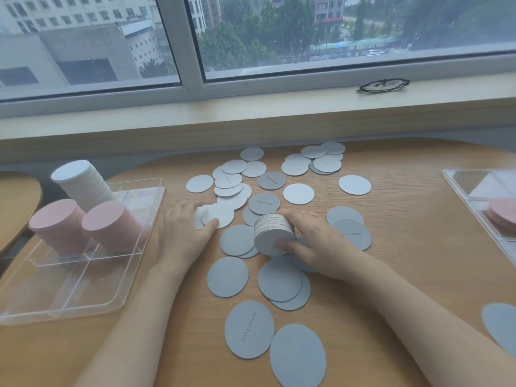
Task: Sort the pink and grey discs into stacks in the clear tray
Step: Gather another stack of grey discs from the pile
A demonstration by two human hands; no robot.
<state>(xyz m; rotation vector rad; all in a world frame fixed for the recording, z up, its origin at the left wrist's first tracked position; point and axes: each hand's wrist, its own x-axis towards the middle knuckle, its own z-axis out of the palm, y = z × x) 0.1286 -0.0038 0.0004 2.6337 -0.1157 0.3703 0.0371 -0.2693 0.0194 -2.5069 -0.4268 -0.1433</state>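
The right hand grips a grey stack tilted on its edge at the middle of the table, thumb on its near face and fingers curled over its far side. The left hand lies just left of it, thumb pinching pale discs against the fingers, which are hidden under them. Loose grey discs lie scattered around both hands, from the far edge to the near right, many overlapping, a few with handwriting. At the left, the clear tray holds two pink stacks side by side and a white stack behind them, all leaning. At the far right, a second tray holds a few pink discs. Glasses rest on the windowsill.
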